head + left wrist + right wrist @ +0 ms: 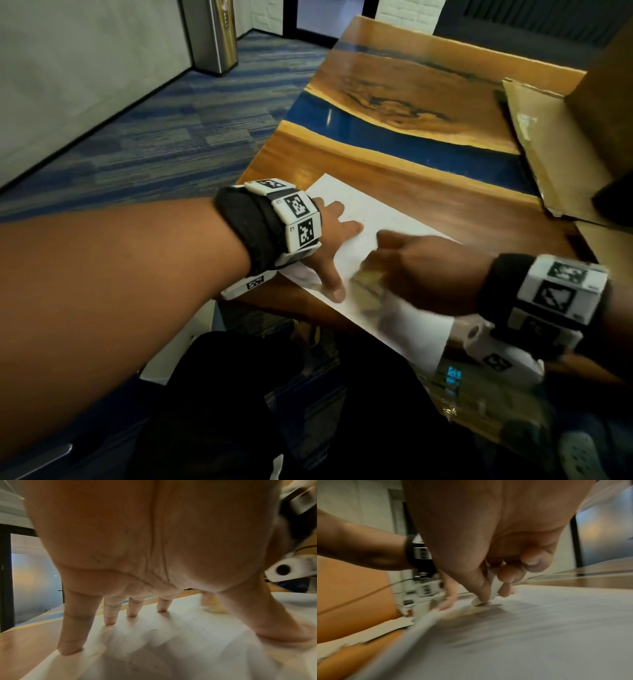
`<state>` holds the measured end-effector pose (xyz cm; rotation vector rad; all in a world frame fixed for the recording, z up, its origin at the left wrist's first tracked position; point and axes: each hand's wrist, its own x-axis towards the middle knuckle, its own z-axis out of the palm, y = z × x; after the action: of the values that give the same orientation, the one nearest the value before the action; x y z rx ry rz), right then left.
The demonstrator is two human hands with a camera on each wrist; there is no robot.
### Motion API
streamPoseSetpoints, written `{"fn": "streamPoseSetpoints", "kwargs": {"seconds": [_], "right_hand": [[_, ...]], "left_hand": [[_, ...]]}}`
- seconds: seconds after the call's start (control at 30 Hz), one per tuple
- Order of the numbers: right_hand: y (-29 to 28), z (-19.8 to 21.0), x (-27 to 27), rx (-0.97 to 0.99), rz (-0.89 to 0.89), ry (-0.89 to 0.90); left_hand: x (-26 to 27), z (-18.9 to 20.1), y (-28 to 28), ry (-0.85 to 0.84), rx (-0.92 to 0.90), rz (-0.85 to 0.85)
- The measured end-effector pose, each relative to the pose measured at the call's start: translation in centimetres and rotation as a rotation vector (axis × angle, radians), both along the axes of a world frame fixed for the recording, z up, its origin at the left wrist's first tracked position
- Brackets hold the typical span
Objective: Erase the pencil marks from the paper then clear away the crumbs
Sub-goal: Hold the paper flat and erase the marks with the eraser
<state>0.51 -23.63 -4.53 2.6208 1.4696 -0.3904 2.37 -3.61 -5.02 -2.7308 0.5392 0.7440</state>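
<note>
A white sheet of paper (356, 212) lies at the near left corner of the wooden table (428, 192). My left hand (334, 246) rests on it with spread, straight fingers (109, 615) pressing down. My right hand (411, 270) is blurred over the sheet's middle and pinches a small white eraser (489, 592) between thumb and fingers, its tip touching the paper (539, 628). Small grey eraser crumbs (150, 627) are scattered on the sheet (171, 649) around my left fingertips. Faint pencil marks (349, 216) show near the left fingers.
A flattened cardboard box (555, 144) lies on the table at the right. The table's left edge (274, 137) drops to blue carpet (154, 137). A metal bin (214, 34) stands by the far wall. The sheet's near end overhangs the table's front edge.
</note>
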Motion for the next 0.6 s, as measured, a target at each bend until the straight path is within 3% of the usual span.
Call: {"fn": "streamPoseSetpoints", "kwargs": {"seconds": [0.13,0.23,0.43,0.6], "right_hand": [[-2.8,-0.9,5.3,0.008,-0.350,-0.183],[-3.0,-1.3,6.0,0.004,-0.421,-0.143],[-2.1,-0.9,5.0,-0.002,-0.381,-0.179],[-0.6,0.0,-1.0,0.061,0.006,0.067]], "left_hand": [[-0.3,0.3,0.1,0.003,0.020,0.020],[-0.2,1.1,0.2,-0.001,0.029,0.035],[-1.0,0.6,0.7,0.027,-0.043,0.073],[-1.2,-0.1,1.0,0.013,-0.072,0.052]]}}
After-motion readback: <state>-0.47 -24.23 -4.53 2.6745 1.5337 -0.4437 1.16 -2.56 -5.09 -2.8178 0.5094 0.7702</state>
